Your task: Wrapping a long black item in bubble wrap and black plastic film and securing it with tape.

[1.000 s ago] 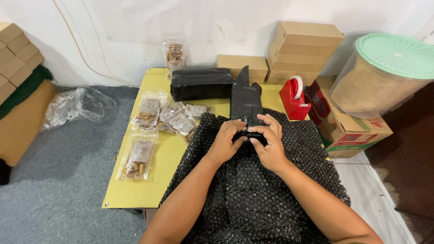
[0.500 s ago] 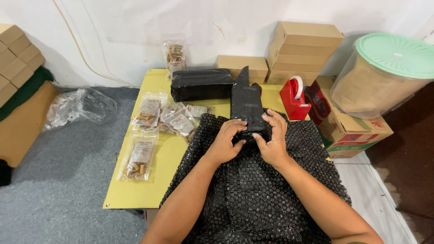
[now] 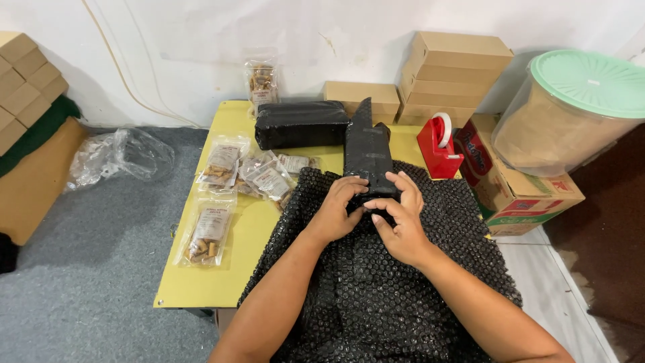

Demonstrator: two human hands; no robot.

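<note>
Pressing down together, the left hand (image 3: 334,216) and the right hand (image 3: 402,224) meet over the near end of a black wrapped parcel (image 3: 367,151) lying lengthwise on a sheet of black bubble wrap (image 3: 376,296). Both grips are closed on that end: the left fingers curl over the edge, the right fingers lie flat across it, as if pinning a fold so it does not spring open. The far end of the parcel tapers to a loose point toward the wall.

A red tape dispenser (image 3: 438,146) stands just right of the parcel, within easy reach of the right hand. A second, finished-looking black parcel (image 3: 300,124) lies crosswise at the back of the yellow bench (image 3: 225,269), out of the way. Clear snack packets (image 3: 222,195) are spread on the left half of the bench, and one stands upright against the wall.

The bench is low, set on grey carpet (image 3: 87,269) beside a white wall. Flat brown cartons (image 3: 443,67) are stacked behind it, more pile up at far left, a crumpled clear bag (image 3: 117,154) lies on the carpet, and a big tub with a green lid (image 3: 571,107) rests on a printed carton at right.
</note>
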